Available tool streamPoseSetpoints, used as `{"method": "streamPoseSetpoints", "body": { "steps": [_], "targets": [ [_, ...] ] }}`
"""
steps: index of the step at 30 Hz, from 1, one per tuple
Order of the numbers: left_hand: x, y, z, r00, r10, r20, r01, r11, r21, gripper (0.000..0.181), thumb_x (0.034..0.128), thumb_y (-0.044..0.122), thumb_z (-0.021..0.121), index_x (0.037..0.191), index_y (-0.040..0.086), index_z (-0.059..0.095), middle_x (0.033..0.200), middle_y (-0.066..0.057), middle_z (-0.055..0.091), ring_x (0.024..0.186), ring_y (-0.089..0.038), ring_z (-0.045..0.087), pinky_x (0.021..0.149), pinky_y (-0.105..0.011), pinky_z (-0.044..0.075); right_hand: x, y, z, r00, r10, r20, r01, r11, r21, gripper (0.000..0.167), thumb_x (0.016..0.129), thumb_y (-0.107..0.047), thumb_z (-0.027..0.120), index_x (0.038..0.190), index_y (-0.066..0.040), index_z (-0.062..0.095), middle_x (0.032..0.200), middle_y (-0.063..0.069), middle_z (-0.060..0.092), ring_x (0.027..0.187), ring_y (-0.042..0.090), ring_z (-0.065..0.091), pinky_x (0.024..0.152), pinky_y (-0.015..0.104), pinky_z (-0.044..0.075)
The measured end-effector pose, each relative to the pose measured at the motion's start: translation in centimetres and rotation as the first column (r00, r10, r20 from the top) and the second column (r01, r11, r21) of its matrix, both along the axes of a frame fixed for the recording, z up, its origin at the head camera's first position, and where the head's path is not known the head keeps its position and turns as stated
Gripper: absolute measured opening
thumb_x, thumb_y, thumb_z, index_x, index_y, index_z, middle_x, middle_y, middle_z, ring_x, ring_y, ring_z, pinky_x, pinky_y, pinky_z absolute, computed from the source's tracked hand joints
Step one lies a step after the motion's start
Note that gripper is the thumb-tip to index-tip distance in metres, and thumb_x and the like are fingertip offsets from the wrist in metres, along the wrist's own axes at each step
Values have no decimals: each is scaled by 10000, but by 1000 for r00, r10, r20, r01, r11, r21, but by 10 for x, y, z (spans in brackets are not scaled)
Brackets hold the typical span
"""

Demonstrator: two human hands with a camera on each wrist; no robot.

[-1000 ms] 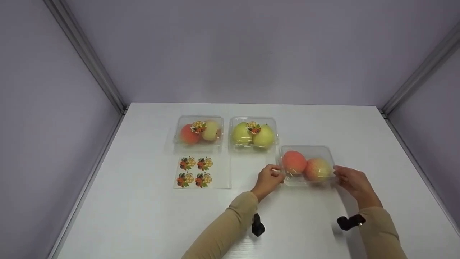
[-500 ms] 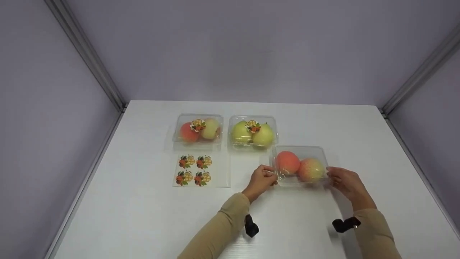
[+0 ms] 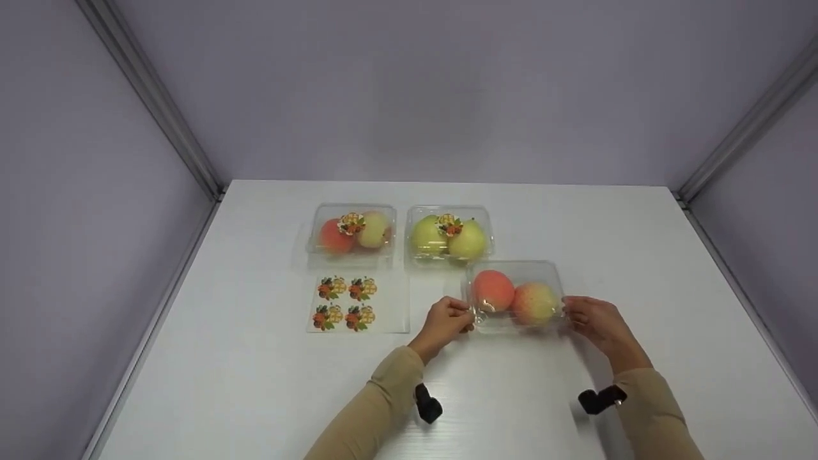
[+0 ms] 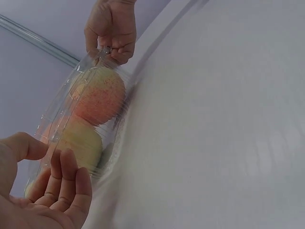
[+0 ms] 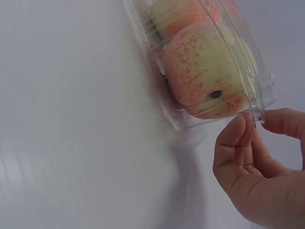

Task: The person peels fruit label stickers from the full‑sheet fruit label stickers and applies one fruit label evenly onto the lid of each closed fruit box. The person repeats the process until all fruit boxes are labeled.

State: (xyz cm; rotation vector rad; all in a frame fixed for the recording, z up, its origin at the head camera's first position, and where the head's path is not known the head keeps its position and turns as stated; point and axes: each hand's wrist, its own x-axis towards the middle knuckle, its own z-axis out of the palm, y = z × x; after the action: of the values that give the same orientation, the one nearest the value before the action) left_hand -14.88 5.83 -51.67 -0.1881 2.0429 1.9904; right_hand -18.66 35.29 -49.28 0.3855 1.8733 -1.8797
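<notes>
A clear plastic clamshell box (image 3: 521,267) holds two round fruits, a reddish one (image 3: 493,291) and a yellow-and-red one (image 3: 535,303) that look like peaches or apples. My left hand (image 3: 442,322) pinches the rim at the box's left side. On the opposite side, my right hand (image 3: 597,322) pinches the rim between thumb and fingers, as the right wrist view shows with the box edge (image 5: 257,112). The lid is closed and bears no visible sticker. Whether the box's base touches the table cannot be told.
Two more clear boxes stand behind: one with a red and a pale fruit (image 3: 374,230), one with green-yellow fruits (image 3: 468,241), each with a fruit sticker on its lid. A sheet of several stickers (image 3: 393,306) lies at left on the white table (image 3: 255,383).
Both hands have moved left together, carrying or sliding the box of reddish fruits leftward across the table. The other boxes and the sticker sheet stay in place.
</notes>
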Motion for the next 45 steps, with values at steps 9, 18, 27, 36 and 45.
{"method": "streamPoseSetpoints", "body": {
  "steps": [9, 18, 27, 36, 45],
  "targets": [
    [2, -12, -2, 1000, 8, 16, -8, 1000, 12, 279, 866, 43, 594, 1124, -53, 548, 910, -74, 659, 723, -90, 609, 762, -298, 580, 2, -10, -3, 999, 35, -26, -33, 999, 43, 152, 934, -240, 628, 1027, -123, 647, 782, -117, 630, 743, 15, 581, 711, 170, 516],
    [5, -19, -2, 999, 24, 42, -25, 999, 24, 256, 859, 51, 602, 1092, -42, 553, 883, -102, 679, 705, -90, 615, 749, -282, 581, 4, -18, -2, 1000, 27, -14, -26, 999, 24, 204, 933, -216, 628, 1068, -63, 627, 768, -102, 645, 729, 21, 601, 711, 177, 526],
    [4, -28, -6, 998, 34, 56, -36, 999, 31, 246, 874, 50, 603, 1092, -42, 539, 852, -76, 671, 694, -96, 610, 763, -330, 588, 4, -27, 0, 999, 46, -24, -46, 999, -20, 67, 942, -178, 609, 919, -165, 670, 760, -108, 662, 724, 10, 615, 698, 162, 523],
    [5, -38, -4, 997, 26, 79, -27, 1000, 11, 266, 863, 85, 592, 1107, -2, 532, 870, -50, 658, 710, -91, 619, 746, -282, 572, 3, -37, -3, 998, 61, -32, -60, 998, 27, 145, 937, -192, 614, 1025, -80, 639, 763, -102, 651, 722, 20, 609, 690, 173, 522],
    [8, -48, -5, 996, 44, 72, -45, 999, 17, 297, 849, 94, 594, 1121, 1, 522, 794, 16, 652, 684, -82, 604, 694, -239, 549, 2, -47, -4, 998, 56, -29, -54, 997, 52, 241, 924, -207, 636, 1088, -32, 614, 766, -104, 644, 736, 30, 605, 701, 180, 521]
  ]
}}
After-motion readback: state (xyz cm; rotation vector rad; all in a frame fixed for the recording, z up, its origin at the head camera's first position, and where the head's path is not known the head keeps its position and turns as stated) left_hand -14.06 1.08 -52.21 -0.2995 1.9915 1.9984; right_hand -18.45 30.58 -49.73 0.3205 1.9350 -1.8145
